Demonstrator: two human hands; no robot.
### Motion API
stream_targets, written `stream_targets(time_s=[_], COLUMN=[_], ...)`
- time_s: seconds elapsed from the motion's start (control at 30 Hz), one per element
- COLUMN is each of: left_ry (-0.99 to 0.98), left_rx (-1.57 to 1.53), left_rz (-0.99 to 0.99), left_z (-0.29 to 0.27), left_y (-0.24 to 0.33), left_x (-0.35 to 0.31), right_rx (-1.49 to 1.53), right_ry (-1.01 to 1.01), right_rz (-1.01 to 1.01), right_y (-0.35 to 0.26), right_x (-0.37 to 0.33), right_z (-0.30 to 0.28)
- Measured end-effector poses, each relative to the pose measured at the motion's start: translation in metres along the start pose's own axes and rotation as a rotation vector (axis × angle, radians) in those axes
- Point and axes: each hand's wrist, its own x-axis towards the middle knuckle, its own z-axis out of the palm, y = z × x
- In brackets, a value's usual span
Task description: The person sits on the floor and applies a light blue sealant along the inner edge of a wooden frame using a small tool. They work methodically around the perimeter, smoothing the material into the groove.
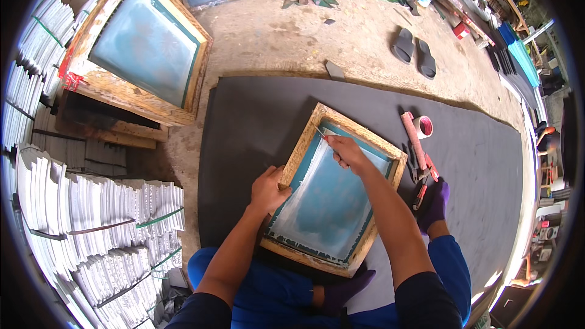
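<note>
A wooden screen printing frame with blue-tinted mesh lies at a slant in front of my crossed legs, on a dark mat. My left hand is closed around its left side rail. Near the far left corner, my right hand reaches over the mesh and grips a thin metal-tipped tool with a bit of red at its handle. The tip meets the inner edge of the rail; most of the handle is hidden in my fist. Ragged mesh or glue edges show along the near rail.
Right of the frame lie a tape roll, a reddish rod, a red-handled tool and a screwdriver. Another framed screen leans at left above tied white stacks. Black slippers sit beyond the mat.
</note>
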Motion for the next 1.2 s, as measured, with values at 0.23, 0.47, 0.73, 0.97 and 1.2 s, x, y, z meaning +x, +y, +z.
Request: stream_targets(time_s=[0.23, 0.47, 0.73, 0.97, 1.2], left_ry=[0.025, 0.02, 0.045, 0.041, 0.034], left_rx=[0.005, 0.011, 0.01, 0.006, 0.019], left_rz=[0.001, 0.019, 0.036, 0.035, 0.025], left_z=[-0.003, -0.002, 0.001, -0.001, -0.001], left_y=[-0.003, -0.001, 0.0, 0.002, 0.0], left_x=[-0.003, -0.003, -0.001, 0.0, -0.001], right_rx=[-0.5, -0.126, -0.662, -0.869, -0.902], right_ry=[0.368, -0.019, 0.285, 0.44, 0.42], right_rz=[-0.534, 0.007, -0.586, -0.498, -0.425], right_y=[0.006, -0.04, -0.022, -0.03, -0.041], right_x=[-0.002, 0.006, -0.015, -0.017, -0.022], right_z=[0.021, -0.006, -0.013, 0.0, 0.007])
